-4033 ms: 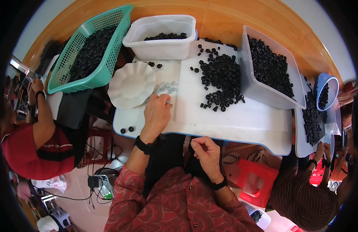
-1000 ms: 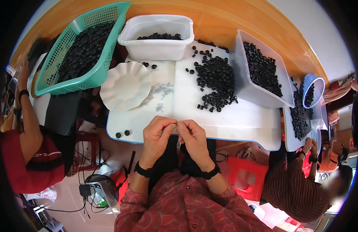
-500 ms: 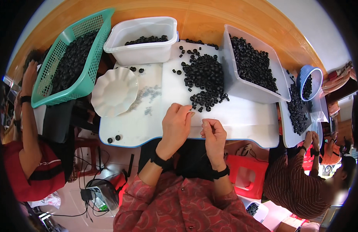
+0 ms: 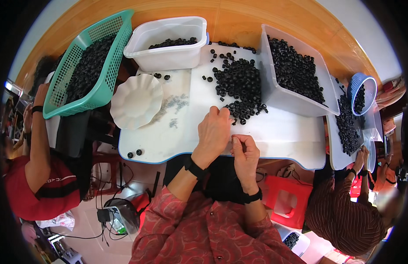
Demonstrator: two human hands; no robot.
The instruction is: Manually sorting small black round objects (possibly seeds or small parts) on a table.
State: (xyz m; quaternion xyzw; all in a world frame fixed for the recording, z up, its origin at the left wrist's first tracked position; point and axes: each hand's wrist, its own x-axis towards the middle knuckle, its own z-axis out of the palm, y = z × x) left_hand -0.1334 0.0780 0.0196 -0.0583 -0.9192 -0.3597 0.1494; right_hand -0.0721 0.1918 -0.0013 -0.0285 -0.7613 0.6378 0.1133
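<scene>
**Hands at the ring pile, near edge of white table**

Nearest: red patterned sleeves, black wristbands on both wrists. Right hand (image 4: 246, 152) sits at the table's (image 4: 274, 136) near edge, fingers curled in tight, thumb & forefinger pinched together; whatever's in the pinch is too small to tell. Left hand (image 4: 214, 130) is just beside it, a bit further onto the table, palm down, fingers bent, tips touching the near fringe of the pile of black rings (image 4: 239, 88). Can't tell if it grips anything.

Further out, left: two loose black rings (image 4: 133, 153) near the table's front-left corner. Scatter of small grey bits (image 4: 175, 105) mid-table, next to a white scalloped plate (image 4: 136, 100) overhanging the left edge.

The pile spreads from the left hand's fingertips toward the far edge, w/ strays around it.

Far side: white tub (image 4: 169, 48) w/ a thin layer of rings, green mesh basket (image 4: 87, 66) full of them on the left, bigger white bin (image 4: 296, 75) full on the right. Beyond that, far right: small blue basket (image 4: 361, 90), also w/ rings.

Other people sit left & right.
</scene>
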